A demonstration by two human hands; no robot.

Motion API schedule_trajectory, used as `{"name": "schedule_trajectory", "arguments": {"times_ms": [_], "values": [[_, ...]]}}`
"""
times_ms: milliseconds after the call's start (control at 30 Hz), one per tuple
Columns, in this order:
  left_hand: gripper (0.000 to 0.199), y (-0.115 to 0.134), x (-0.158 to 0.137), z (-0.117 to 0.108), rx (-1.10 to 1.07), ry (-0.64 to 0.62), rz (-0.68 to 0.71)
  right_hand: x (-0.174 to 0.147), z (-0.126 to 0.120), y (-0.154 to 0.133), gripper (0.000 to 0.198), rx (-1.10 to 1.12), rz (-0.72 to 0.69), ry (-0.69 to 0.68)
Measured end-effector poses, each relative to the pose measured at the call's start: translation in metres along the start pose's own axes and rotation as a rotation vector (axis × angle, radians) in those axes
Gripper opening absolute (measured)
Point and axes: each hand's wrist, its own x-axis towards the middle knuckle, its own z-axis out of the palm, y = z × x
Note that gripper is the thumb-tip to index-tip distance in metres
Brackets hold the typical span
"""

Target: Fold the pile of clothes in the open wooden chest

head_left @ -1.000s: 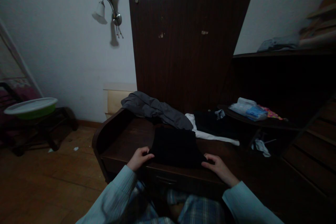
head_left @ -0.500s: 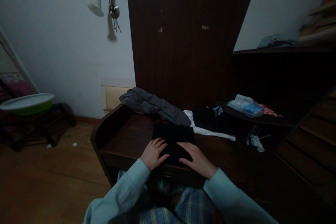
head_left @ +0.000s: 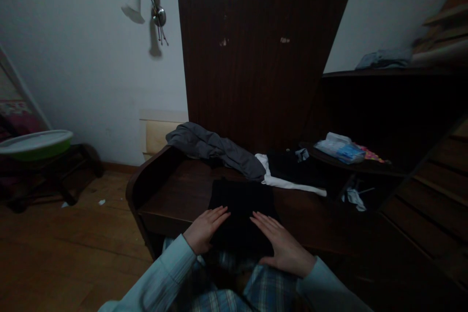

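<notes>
A dark, black folded piece of cloth (head_left: pixel 241 204) lies on the wooden desk top, its near part reaching the front edge by my lap. My left hand (head_left: pixel 204 229) rests on the left side of the cloth, fingers stretched out and its thumb mostly hidden. On the right side, my right hand (head_left: pixel 283 246) lies with long, straight fingers on the cloth and the thumb spread low by the near edge. Too dark to make out is what kind of garment the cloth is.
Behind the cloth lies a crumpled grey garment (head_left: pixel 215 151), with a white cloth (head_left: pixel 292 185) and black clothing (head_left: pixel 287 168) beside it. Plastic packets (head_left: pixel 340 148) sit on a rounded shelf at right. A tall brown board (head_left: pixel 256 58) stands behind. A green basin (head_left: pixel 40 146) is at left.
The black cloth has slid toward me and now reaches lower over the front edge. Both hands have come nearer my body with it, the right one spreading its thumb further down.
</notes>
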Motion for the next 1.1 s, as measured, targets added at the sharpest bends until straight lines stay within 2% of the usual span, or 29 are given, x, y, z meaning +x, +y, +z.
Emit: {"name": "schedule_trajectory", "arguments": {"times_ms": [100,167,300,400,467,567,700,800,900,1000,1100], "values": [[0.086,-0.003,-0.01,0.002,0.009,0.001,0.024,-0.012,0.003,0.011,0.08,0.016,-0.008,0.028],[0.08,-0.007,-0.011,0.001,-0.01,0.029,0.023,-0.016,0.007,0.02,0.067,0.002,0.001,0.103],[0.059,-0.01,-0.005,0.0,-0.098,0.119,0.035,-0.019,0.013,0.031,0.059,0.044,-0.005,0.228],[0.039,-0.005,0.001,-0.002,-0.221,0.21,0.042,-0.017,0.006,0.034,0.04,0.195,0.046,0.278],[0.028,0.001,0.006,-0.005,-0.354,0.301,-0.032,-0.012,-0.004,0.033,0.03,0.365,0.171,0.367],[0.019,0.013,0.014,-0.012,-0.602,0.464,-0.214,-0.001,-0.027,0.025,0.04,0.638,0.337,0.505],[0.028,0.023,0.036,-0.028,-1.005,0.64,-0.378,0.023,-0.067,0.004,0.041,0.916,0.312,0.576],[0.031,0.023,0.056,-0.042,-1.327,0.673,-0.491,0.047,-0.092,-0.002,0.029,1.048,0.349,0.555],[0.025,0.015,0.07,-0.046,-1.507,0.679,-0.57,0.069,-0.099,0.008,0.019,1.161,0.368,0.509],[0.021,0.0,0.072,-0.04,-1.617,0.668,-0.693,0.08,-0.083,0.031,0.019,1.183,0.414,0.423],[0.025,-0.014,0.064,-0.03,-1.732,0.619,-0.728,0.08,-0.055,0.051,0.03,1.047,0.467,0.387]]}}
